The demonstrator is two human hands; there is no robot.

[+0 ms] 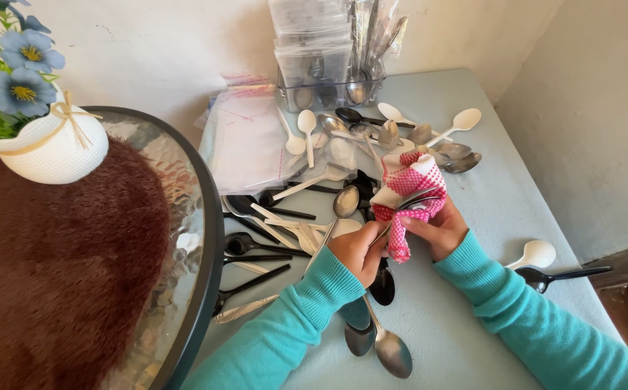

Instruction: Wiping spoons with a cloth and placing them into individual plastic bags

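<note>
My left hand (357,251) grips the handle of a metal spoon (404,208) whose bowl lies wrapped in a red-and-white checked cloth (409,189). My right hand (440,230) holds that cloth bunched around the spoon's bowl. Both arms wear teal sleeves. Just under my left hand lie two metal spoons (390,350) and a black plastic spoon (382,287) on the pale blue table (473,318).
Several loose spoons, white plastic (307,124), black plastic (253,249) and metal (462,160), are scattered over the table. Clear plastic bags (245,137) and a clear box of cutlery (328,65) stand at the back. A round glass table (195,238) with a brown mat and white flowerpot (54,148) sits left.
</note>
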